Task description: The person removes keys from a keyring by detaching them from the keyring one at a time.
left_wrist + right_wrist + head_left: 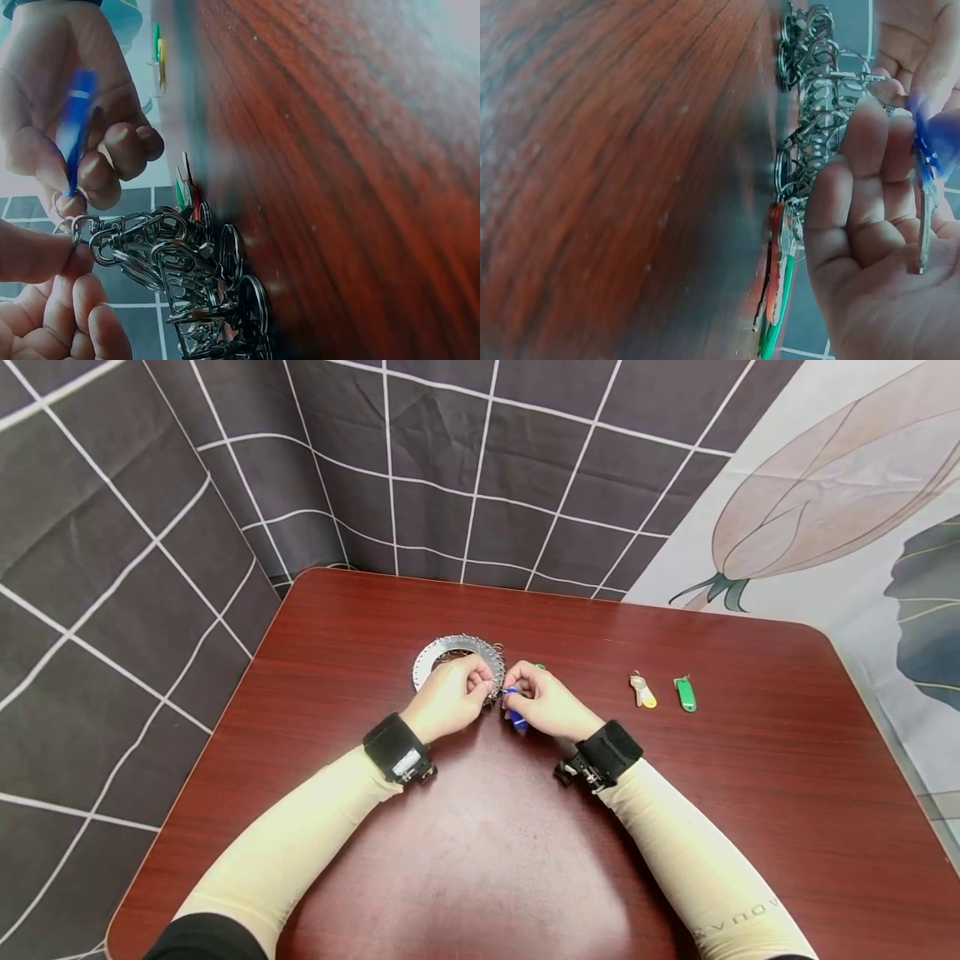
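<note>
L hand (448,695): fingers curled, thumb + index pinching a clip (78,229); no real gap btwn the tips. At disc's near R side.
R hand (553,703): thumb + fingertips pinching blue tag (519,721) nr its loop end; other fingers part curled, palm showing in R wrist view.
Blue tag: in R hand, just R of disc, over tbl, nearer far edge than near; blurred in both wrist views.
Key (924,225): metal, w/ blue tag, in front of R palm.
Loop (63,204): thin wire, at blue tag's end, right by the clip; can't tell if hooked on.
Disc (424,667): pale grey, hole in mid, on tbl twd far edge, L of ctr; L hand hides part of it. Lots of metal clips + rings crowd its rim.
Red tag (774,262): at disc's R side, next to a green tag (780,311); R hand mostly hides both in head view.
Yellow-tag key (642,692): on tbl, well R of hands, twd far R corner.
Loose green tag (686,694): just R of yellow-tag key, nearer tbl's R edge, not touching it.
Tbl (465,868): red-brown wood, rounded far corners, glare nr the near edge.
Sleeves (300,835): pale yellow, both arms; black wrist straps (393,747) w/ cams.
Backdrop (435,435): dark cloth, white grid; flower-print cloth (825,510) past far R corner.
</note>
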`<state>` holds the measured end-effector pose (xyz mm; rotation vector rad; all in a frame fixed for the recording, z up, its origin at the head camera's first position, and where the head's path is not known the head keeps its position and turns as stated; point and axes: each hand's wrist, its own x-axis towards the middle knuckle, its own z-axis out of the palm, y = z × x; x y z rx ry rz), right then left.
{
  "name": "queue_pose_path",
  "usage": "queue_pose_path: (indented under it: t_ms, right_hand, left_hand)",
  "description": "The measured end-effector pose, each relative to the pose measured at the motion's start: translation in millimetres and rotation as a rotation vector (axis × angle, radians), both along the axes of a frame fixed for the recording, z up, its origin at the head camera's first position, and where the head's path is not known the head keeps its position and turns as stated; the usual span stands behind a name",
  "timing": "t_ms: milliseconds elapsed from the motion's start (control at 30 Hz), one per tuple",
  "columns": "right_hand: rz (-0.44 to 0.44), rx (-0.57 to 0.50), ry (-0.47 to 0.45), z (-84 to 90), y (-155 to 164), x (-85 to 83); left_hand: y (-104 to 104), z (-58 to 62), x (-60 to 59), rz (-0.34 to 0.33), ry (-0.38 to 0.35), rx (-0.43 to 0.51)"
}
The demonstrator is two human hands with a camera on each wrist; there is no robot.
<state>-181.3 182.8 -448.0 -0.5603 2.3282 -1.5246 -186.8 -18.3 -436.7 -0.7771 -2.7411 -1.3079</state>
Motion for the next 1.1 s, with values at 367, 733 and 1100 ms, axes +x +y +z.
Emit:
queue_pose_path:
  t_ms: [367,733,1100]
  right_hand:
    - [-0.03,-0.04,-0.014,1.3,-0.3,0.5]
    - [-0.104,-0.031,0.074,0.7,0.2,-0.1]
    - [-0.142,-0.032,0.061,4.9,-7.3,5.9]
  left_hand:
    - [-2.0,-2.6,-0.2,0.02,-0.004,0.005]
    - [-3.5,-0.1,-0.4,0.014,0.0,-0.031]
    - [-0.4,-6.6,-2.1,0.021,-0.005,0.006]
